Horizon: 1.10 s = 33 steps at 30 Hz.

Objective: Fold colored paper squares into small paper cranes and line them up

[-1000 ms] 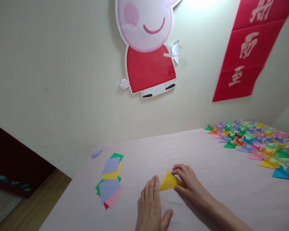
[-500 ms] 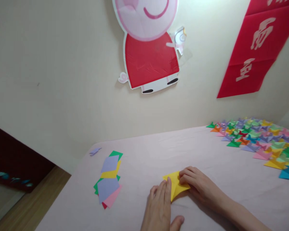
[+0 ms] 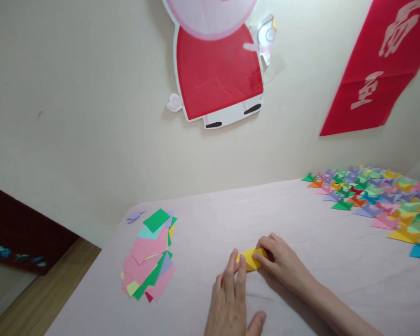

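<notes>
The folded sheet (image 3: 250,259) lies on the surface (image 3: 301,219), near centre. The left hand (image 3: 231,303) lies flat at its near-left side, fingertips touching it. The right hand (image 3: 283,266) holds its right end. A paper stack (image 3: 149,256) lies well left, with a small folded piece (image 3: 135,216) just beyond it. Folded figures (image 3: 378,198) fill the far right. On the wall behind hang a cutout (image 3: 217,70), centre, and a banner (image 3: 374,79), right.

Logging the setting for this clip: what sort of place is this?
Probably a room at home, perhaps a child's, used for paper folding: a cartoon pig cut-out and a red banner hang on the wall, and rows of folded paper pieces lie on the pink-covered surface right of the yellow paper.
</notes>
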Available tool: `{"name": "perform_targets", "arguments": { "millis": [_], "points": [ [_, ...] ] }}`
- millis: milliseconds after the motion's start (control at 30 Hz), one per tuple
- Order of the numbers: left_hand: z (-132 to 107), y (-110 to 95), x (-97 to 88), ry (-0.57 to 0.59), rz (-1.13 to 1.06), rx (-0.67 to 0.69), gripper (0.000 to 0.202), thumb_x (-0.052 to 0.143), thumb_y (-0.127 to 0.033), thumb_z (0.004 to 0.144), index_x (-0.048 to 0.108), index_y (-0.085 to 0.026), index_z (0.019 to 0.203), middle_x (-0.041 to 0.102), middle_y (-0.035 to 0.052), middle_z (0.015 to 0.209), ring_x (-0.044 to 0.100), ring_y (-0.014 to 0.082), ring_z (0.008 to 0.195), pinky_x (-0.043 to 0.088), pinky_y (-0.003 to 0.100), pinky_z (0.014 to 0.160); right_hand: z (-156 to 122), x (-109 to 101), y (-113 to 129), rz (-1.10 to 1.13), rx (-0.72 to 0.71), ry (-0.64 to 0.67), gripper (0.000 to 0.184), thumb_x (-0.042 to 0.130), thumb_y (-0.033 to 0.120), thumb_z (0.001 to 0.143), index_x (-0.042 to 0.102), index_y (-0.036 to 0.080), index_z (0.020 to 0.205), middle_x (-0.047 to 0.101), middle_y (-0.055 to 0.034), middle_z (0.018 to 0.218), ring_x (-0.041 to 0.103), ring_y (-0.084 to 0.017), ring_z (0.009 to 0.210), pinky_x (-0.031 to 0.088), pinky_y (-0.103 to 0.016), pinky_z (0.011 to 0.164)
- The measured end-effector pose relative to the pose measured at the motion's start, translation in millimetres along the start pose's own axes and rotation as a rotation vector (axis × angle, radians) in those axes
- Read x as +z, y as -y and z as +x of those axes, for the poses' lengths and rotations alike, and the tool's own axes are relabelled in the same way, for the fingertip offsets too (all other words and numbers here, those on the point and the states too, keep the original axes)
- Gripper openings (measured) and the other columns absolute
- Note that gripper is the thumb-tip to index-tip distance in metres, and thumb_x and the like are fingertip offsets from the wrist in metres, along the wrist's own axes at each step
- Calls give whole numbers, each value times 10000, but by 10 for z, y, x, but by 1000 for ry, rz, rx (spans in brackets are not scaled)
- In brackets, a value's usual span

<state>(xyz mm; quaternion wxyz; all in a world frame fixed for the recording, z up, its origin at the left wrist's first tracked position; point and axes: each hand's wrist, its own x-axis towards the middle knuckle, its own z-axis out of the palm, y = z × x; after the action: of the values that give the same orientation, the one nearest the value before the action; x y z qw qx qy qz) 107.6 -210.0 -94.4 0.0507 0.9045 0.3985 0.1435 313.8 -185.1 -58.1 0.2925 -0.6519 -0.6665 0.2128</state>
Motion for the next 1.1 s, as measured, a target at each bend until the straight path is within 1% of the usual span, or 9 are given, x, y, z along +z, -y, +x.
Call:
{"name": "perform_targets", "arguments": {
  "millis": [100,167,300,400,467,567,700,933,1100],
  "points": [
    [22,30,-51,27,-7,70,951,666,-354,812,125,-195,1577,130,143,1632,447,334,1316,419,443,1026,-1,3,-5,15,-15,6,207,499,313,869,556,222,692,609,-25,734,555,-214,779,421,-333,716],
    [30,54,-74,48,-17,111,871,633,-410,854,176,-219,1571,154,127,1631,438,327,1324,422,442,1025,-3,8,-14,17,-20,2,220,498,325,877,561,221,693,612,-27,731,556,-217,779,421,-340,722],
    [3,70,-69,27,-10,90,826,599,-472,885,210,-205,1564,130,136,1633,370,336,1377,404,461,1045,-2,32,-50,30,-21,-19,265,484,374,907,596,222,720,621,-39,754,561,-220,776,431,-342,720],
    [-32,63,-49,16,25,72,809,577,-493,898,214,-211,1564,135,115,1633,362,340,1382,396,472,1047,2,49,-66,22,-13,-24,273,493,381,903,599,221,708,612,-40,736,564,-219,760,435,-337,709],
    [-43,55,-32,6,67,83,794,544,-526,913,220,-204,1563,165,91,1628,350,344,1391,395,473,1041,6,57,-58,-2,-1,-23,264,500,372,895,600,218,705,605,-38,727,564,-220,756,430,-337,711],
    [-30,33,2,-3,113,138,800,475,-611,926,252,-167,1553,241,76,1606,343,343,1400,401,460,1023,13,63,-28,-35,12,-17,255,499,361,890,601,216,707,600,-39,724,563,-224,760,420,-341,720],
    [9,-6,30,20,81,170,791,386,-683,936,323,-158,1525,361,69,1552,425,303,1356,416,432,995,20,71,-12,-59,13,-10,240,507,343,881,598,221,696,597,-37,709,561,-226,760,411,-339,716],
    [57,-8,-48,123,3,148,808,343,-705,941,300,-154,1529,318,94,1561,395,305,1390,382,450,1042,0,117,-68,-48,21,-24,226,459,331,900,592,219,756,595,-49,758,551,-229,769,412,-356,728],
    [72,-10,-74,133,-11,141,820,323,-710,943,291,-137,1529,277,101,1574,359,303,1415,362,461,1067,-4,118,-67,-27,21,-12,213,437,318,907,580,217,785,586,-56,776,547,-231,774,411,-364,733]
  ]
}}
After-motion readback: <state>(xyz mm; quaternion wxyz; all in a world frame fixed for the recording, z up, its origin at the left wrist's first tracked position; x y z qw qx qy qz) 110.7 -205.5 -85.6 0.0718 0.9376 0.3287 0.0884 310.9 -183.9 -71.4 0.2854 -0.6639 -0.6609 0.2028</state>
